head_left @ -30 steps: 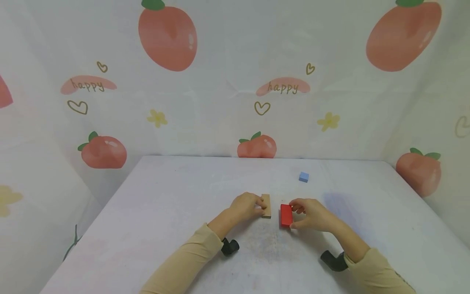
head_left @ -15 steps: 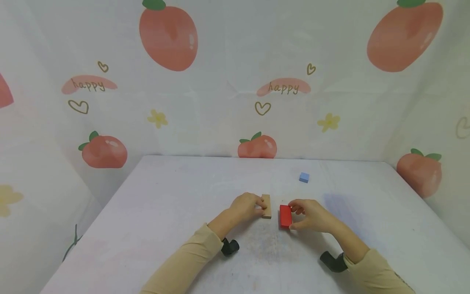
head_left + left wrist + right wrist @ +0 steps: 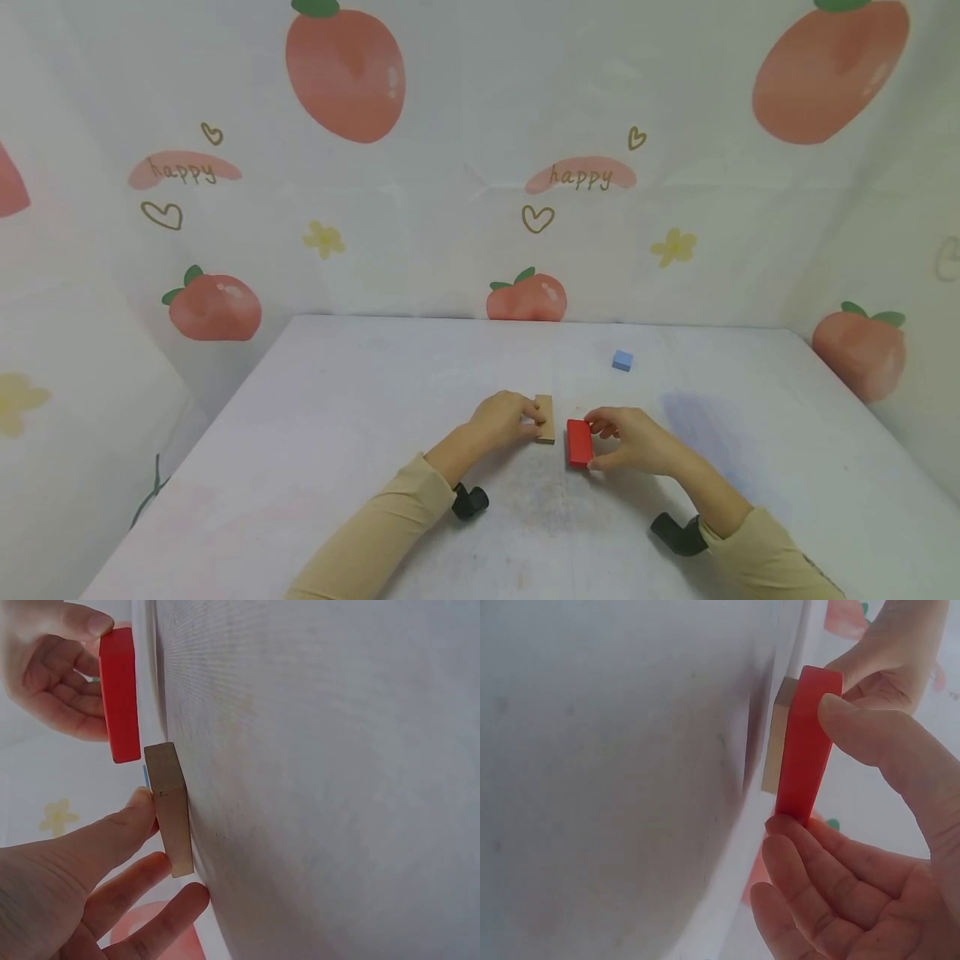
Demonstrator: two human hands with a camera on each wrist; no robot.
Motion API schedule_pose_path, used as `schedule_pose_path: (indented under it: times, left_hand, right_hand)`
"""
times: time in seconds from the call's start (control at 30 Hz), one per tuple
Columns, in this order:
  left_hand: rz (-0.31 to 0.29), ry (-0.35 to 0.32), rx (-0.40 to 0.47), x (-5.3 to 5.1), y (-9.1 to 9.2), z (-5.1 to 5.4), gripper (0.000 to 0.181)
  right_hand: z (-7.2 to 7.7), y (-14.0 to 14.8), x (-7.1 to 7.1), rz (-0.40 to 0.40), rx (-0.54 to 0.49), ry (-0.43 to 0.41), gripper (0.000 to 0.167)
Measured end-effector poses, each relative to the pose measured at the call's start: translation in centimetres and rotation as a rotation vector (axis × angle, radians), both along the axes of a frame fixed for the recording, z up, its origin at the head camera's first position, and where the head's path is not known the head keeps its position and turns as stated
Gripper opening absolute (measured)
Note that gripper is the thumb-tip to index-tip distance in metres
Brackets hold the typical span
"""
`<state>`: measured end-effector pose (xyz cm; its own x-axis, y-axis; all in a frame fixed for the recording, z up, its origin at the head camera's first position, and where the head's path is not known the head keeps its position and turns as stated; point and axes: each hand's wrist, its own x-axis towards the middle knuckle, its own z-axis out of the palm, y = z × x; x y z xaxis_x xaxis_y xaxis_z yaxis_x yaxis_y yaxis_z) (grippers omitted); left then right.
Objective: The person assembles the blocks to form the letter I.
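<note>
In the head view a red block [image 3: 580,443] lies just right of a wooden block [image 3: 545,419], with a narrow gap between them. My right hand [image 3: 633,440] pinches the red block by its ends, thumb at the near end and fingers at the far end, as the right wrist view shows on the red block [image 3: 807,746]. My left hand [image 3: 504,421] holds the wooden block from its left side. Thumb and a finger touch the wooden block [image 3: 171,810] in the left wrist view, where the red block [image 3: 120,694] appears beyond it.
A small blue block [image 3: 622,361] lies farther back on the white table [image 3: 405,367], right of the other two. Black wrist cameras [image 3: 470,503] hang beneath both wrists. A printed cloth [image 3: 450,167] stands behind the table.
My right hand has moved the red block slightly left, closer to the wooden block. My left hand and the wooden block have stayed in place.
</note>
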<state>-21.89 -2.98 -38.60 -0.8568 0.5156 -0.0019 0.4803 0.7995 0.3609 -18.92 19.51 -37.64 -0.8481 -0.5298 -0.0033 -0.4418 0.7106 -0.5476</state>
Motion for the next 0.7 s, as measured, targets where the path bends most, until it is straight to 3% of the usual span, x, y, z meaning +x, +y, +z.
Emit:
schedule_pose_path:
  times: [0.7]
  left_hand:
    - [0.002, 0.001, -0.001, -0.15, 0.07, -0.03, 0.023]
  right_hand:
    - [-0.16, -0.66, 0.63, -0.001, -0.002, -0.052, 0.053]
